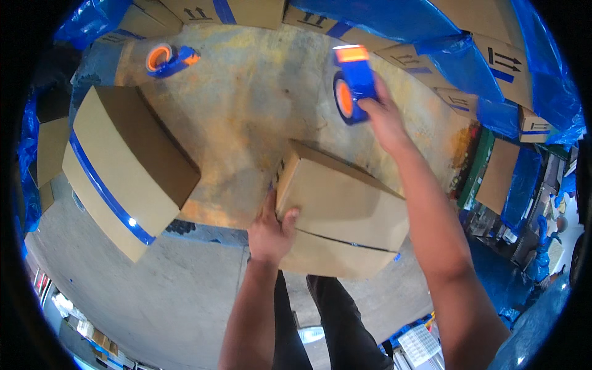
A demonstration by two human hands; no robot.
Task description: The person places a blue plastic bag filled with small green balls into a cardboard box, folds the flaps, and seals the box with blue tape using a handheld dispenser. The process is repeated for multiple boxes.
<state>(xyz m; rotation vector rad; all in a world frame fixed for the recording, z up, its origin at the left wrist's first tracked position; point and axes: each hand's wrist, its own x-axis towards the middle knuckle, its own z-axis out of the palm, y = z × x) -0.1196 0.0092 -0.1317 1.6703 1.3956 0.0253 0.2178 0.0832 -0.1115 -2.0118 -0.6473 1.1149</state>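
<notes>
A closed cardboard box (347,203) lies before me, with an untaped seam across its upper face. My left hand (273,231) rests on its left end, thumb on the upper face and fingers along the side. Above the box's far edge, my right hand (381,108) grips a blue and orange tape dispenser (356,81), blurred and apart from the box. A bit of blue tape (397,257) shows at the seam's right end. To the left sits another cardboard box (125,171) with a strip of blue tape (111,199) along its seam.
A second tape dispenser (173,60) lies at the far left of the worn surface (231,92). Stacked cartons (502,64) with arrow marks and blue plastic sheeting (384,18) line the far and right sides. Concrete floor (185,296) lies near my legs (337,319).
</notes>
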